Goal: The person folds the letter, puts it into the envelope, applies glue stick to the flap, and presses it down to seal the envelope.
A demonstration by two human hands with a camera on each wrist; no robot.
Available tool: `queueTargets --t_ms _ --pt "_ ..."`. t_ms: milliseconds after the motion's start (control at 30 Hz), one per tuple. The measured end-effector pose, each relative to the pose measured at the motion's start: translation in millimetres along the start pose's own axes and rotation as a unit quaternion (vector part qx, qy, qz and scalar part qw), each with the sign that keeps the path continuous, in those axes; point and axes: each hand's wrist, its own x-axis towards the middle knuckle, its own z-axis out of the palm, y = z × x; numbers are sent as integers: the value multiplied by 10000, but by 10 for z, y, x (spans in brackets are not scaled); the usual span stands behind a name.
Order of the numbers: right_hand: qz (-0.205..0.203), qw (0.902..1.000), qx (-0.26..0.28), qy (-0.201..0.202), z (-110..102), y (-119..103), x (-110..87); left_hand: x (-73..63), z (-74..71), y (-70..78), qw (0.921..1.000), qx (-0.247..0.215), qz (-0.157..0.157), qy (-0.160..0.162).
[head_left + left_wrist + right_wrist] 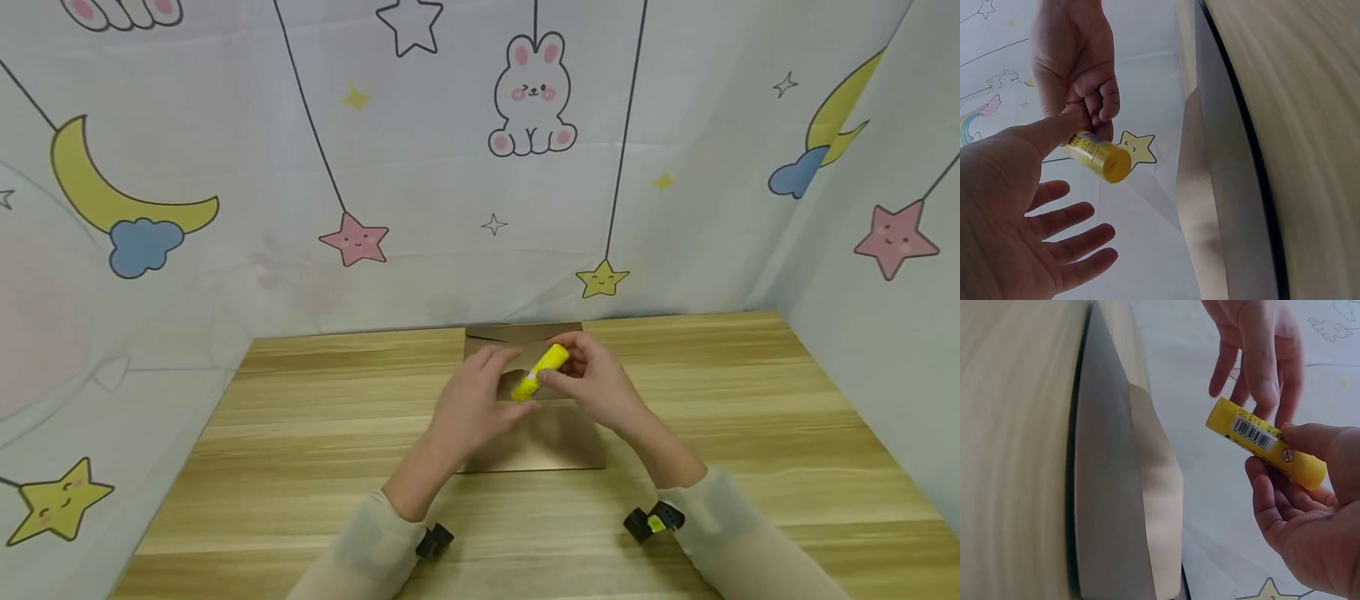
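My right hand (603,387) pinches a yellow glue stick (542,372) between thumb and fingers, tilted in the air over a brown paper envelope (540,442). A barcode label (1254,432) on the tube faces the right wrist view. Opposite it is my left hand (468,408), its fingers spread and loosely extended. In the left wrist view the left thumb (1054,134) overlaps the tube, while the other fingers (1072,244) hold nothing. On the tabletop the envelope lies with its flap (1160,512) raised, partly hidden behind both hands in the head view.
The light wood-grain table (322,417) extends around the envelope. A white fabric backdrop (442,167) with cartoon stars, moons and rabbits stands along its back and sides. Small black devices (435,542) sit at both wrists, by the pale sleeves (367,550).
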Motion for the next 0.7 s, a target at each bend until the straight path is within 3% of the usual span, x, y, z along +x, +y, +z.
queueTargets --t_ms 167,367,700 --pt "253 9985 489 -58 85 -11 -29 -13 32 52 9998 -28 -145 -143" --pt "389 9951 890 -156 134 18 -57 -37 59 82 9999 21 -124 -32" --pt "603 9953 725 -241 67 48 -21 -1 36 0 9994 274 75 178"
